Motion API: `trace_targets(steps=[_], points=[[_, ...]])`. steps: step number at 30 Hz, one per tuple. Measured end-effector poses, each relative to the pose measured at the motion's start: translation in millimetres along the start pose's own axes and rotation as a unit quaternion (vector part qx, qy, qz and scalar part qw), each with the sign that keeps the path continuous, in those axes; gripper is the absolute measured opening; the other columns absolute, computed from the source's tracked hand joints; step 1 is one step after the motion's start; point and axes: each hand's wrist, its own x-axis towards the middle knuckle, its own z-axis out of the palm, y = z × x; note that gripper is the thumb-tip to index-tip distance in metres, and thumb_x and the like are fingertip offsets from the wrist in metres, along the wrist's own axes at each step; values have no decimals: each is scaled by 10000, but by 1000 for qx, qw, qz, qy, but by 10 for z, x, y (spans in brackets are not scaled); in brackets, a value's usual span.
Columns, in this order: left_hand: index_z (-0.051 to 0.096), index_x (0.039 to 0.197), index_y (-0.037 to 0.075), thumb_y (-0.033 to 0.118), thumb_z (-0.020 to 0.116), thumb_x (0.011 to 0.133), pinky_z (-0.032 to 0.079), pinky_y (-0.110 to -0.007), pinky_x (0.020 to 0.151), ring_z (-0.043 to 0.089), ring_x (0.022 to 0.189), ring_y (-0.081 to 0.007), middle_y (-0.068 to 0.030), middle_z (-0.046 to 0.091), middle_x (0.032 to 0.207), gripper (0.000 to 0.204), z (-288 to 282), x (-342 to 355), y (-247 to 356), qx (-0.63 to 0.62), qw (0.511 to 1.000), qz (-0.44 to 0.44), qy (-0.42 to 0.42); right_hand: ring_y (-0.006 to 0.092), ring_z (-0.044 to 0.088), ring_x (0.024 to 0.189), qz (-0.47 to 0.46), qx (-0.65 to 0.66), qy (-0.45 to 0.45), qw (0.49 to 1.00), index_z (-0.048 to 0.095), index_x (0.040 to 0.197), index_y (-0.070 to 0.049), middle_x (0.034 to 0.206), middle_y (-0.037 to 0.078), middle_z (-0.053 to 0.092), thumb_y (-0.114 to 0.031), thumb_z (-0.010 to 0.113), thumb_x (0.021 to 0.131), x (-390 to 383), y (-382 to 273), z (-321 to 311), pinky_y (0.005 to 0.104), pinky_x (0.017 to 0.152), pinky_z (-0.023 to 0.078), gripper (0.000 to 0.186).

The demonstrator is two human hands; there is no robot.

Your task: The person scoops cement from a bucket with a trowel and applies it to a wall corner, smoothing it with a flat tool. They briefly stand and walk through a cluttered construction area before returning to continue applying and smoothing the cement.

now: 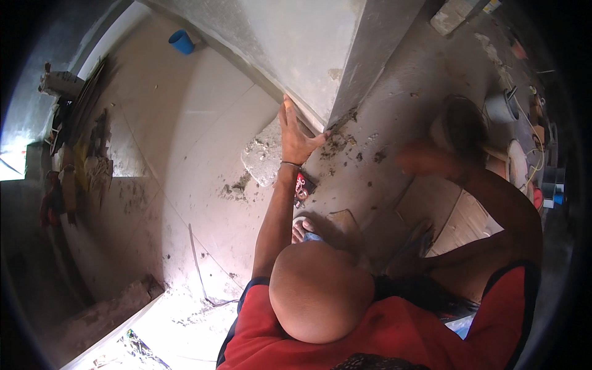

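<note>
My left hand (298,145) has its fingers and thumb spread. It presses on a thin pale strip (306,116) along the foot of a grey wall corner (333,74). Just left of that hand, a rough pale slab (261,154) lies on the floor. Smeared by motion, my right hand (425,161) is beside a dark round bucket (459,126), also blurred. Its fingers cannot be made out, nor whether they hold anything. Below my left wrist lies a small red and black packet (302,188).
Grey crumbs of mortar (345,145) dot the floor round the corner. A blue bucket (181,42) stands far left, a grey bucket (501,107) far right. Flattened cardboard (462,225) lies right of my bent knee (320,290). Tools and scraps line the left wall.
</note>
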Motion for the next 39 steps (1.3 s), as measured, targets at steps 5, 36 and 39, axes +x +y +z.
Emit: trace_targets(steps=[5, 36, 39], points=[[67, 1514, -65, 331, 948, 524, 360, -444, 1125, 343, 1359, -394, -279, 264, 1500, 1383, -6, 15, -18, 43, 998, 45, 15, 271, 635, 746, -4, -79, 31, 996, 614, 918, -95, 778, 63, 596, -184, 596, 802, 401, -641, -162, 414, 720, 493, 147], [59, 1570, 182, 485, 928, 412, 9, -670, 1131, 74, 1477, -444, -278, 109, 1584, 1480, -541, -124, -346, 330, 884, -158, -291, 348, 697, 764, 306, 182, 148, 923, 122, 1505, 74, 813, 209, 689, -130, 604, 854, 1648, -1481, -728, 448, 701, 558, 836], [115, 1562, 182, 401, 918, 426, 45, -679, 1123, 188, 1435, -447, -263, 211, 1540, 1409, -463, -164, -385, 336, 900, -136, -242, 348, 693, 750, 307, 185, 150, 922, 108, 1511, 67, 804, 205, 687, -133, 604, 852, 1653, -1468, -701, 450, 697, 558, 849]])
